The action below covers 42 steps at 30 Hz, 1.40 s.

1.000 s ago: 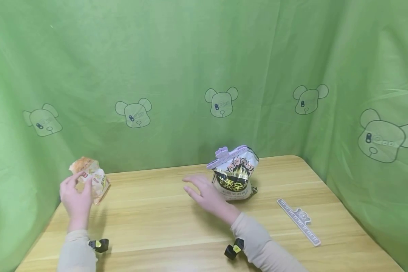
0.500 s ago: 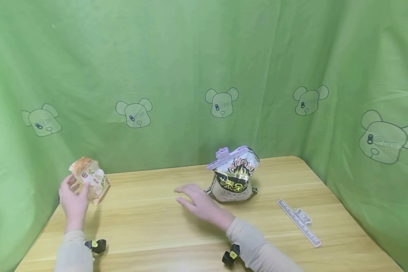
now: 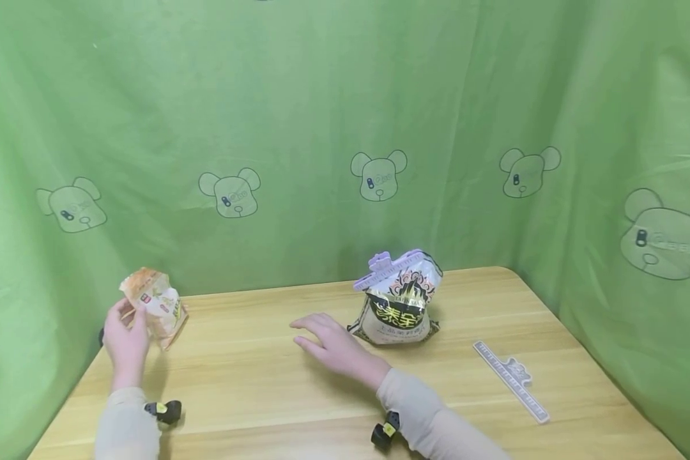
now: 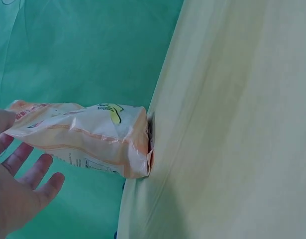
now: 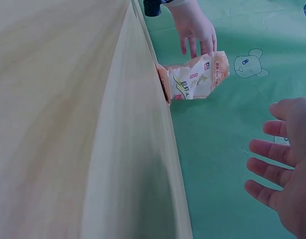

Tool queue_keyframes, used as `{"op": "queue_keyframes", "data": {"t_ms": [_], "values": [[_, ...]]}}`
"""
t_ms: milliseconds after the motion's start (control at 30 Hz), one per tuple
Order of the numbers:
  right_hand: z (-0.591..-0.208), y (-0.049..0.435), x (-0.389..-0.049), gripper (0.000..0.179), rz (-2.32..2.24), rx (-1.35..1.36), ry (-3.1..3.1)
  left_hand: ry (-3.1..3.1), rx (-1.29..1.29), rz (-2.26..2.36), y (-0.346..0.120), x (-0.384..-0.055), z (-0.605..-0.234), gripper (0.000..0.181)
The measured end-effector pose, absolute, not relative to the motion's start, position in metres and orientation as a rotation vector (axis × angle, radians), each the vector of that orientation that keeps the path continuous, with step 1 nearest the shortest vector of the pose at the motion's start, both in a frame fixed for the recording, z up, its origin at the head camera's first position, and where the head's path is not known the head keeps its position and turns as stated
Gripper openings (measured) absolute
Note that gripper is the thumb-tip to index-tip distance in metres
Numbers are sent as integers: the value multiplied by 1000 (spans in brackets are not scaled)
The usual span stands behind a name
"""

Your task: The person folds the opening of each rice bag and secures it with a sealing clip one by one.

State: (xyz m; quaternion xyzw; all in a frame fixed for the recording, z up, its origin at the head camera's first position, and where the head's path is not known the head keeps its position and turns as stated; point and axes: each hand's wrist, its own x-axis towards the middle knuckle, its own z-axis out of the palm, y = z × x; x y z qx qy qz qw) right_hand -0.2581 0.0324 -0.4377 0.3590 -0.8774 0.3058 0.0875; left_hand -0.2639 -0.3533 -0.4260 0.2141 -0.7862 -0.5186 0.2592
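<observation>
An orange-and-white plastic snack bag (image 3: pixel 160 305) stands at the table's left back, leaning slightly. My left hand (image 3: pixel 125 345) is at the bag's left side, its fingers relaxed and spread; in the left wrist view the thumb overlaps the top of the bag (image 4: pixel 93 132) while the other fingers stay apart below it. Over the middle of the table, my right hand (image 3: pixel 340 348) has its fingers extended and holds nothing. Just right of it stands a rice bag (image 3: pixel 399 322) with Chinese lettering, its folded top held by a purple bag clip (image 3: pixel 386 271).
A pale grey-purple bag clip (image 3: pixel 513 383) lies on the wooden table (image 3: pixel 253 383) at the right. Green curtain (image 3: pixel 299 96) with bear-head prints hangs behind the table and along both sides. A black camera sits on each wrist.
My left hand has drawn down and left, its fingers and thumb coming away from the front of the snack bag. My right hand has shifted left and slightly down, away from the rice bag.
</observation>
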Motion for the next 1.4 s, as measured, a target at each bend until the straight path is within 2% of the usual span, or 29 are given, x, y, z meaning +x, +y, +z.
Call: {"op": "queue_keyframes", "data": {"t_ms": [267, 767, 1100, 1400], "values": [[-439, 19, -264, 37, 914, 1104, -2574, -2025, 697, -1423, -354, -270, -425, 50], [-440, -7, -274, 38, 987, 1098, -2615, -1879, 762, -1447, -353, -272, -423, 36], [-438, -21, -277, 37, 1042, 1103, -2612, -1747, 679, -1539, -351, -273, -422, 13], [-445, -38, -282, 36, 1119, 1128, -2598, -1647, 636, -1688, -352, -274, -423, 7]]}}
